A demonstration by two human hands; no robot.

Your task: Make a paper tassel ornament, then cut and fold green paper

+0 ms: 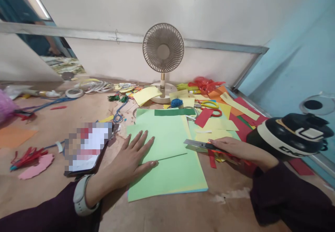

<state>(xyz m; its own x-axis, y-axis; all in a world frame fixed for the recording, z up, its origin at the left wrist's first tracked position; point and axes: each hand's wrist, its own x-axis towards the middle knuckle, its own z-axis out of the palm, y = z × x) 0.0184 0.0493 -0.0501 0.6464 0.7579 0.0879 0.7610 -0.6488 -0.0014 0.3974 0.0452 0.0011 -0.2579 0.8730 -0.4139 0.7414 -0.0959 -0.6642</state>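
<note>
My left hand point(136, 155) lies flat with fingers spread on a stack of light green paper point(167, 176). A dark, thin straight line point(172, 156) runs across the top sheet from beside my left thumb toward the right; I cannot tell whether it is a slit or a drawn line. At the paper's right side, my right hand point(235, 150) grips a box cutter point(206, 146), its blade out and pointing left over the edge of the sheets. A dark green paper strip point(175, 112) rests across the stack's top.
A small fan point(163, 52) stands at the back. Left of the paper lies a phone point(90, 148). Scissors point(209, 104), blue yarn point(176, 103) and paper scraps point(220, 124) lie behind and right. A large black bottle point(290, 136) stands at the right.
</note>
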